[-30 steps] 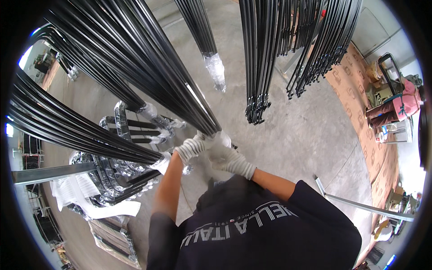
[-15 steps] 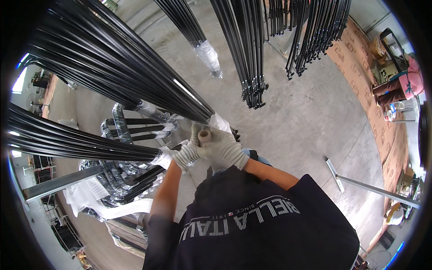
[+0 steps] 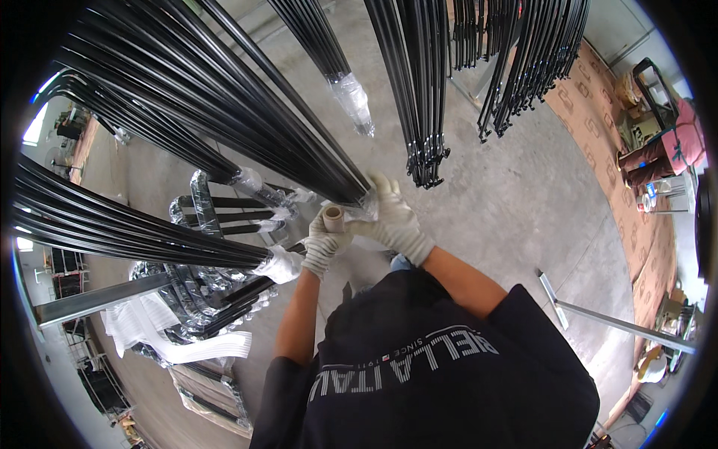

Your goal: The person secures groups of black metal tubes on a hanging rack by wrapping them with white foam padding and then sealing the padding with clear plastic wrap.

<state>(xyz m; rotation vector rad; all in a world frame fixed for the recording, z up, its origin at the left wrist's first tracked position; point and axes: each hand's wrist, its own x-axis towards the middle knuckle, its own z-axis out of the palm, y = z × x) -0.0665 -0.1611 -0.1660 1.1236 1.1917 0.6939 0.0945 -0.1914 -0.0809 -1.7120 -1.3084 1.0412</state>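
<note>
My left hand, in a white knit glove, is closed around a wrap roll whose cardboard core faces up. Beside it, my right hand, gloved the same way, cups the lower end of a large bundle of black tubes. Its fingers curve round the far side of that end, with the thumb toward the roll. Clear film shows at the bundle's end, partly hidden by the right hand. One tube lies slightly apart along the bundle's right side.
Other black tube bundles with wrapped ends hang at left and ahead. Unwrapped bundles hang further right. Film-wrapped bent tubes and white foam sheeting lie at left. A metal bar stands at right; a person in pink is beyond.
My hands have moved apart. The right hand has shifted from beside the roll up onto the bundle's end, while the left keeps the roll. One tube now shows separated from the bundle.
</note>
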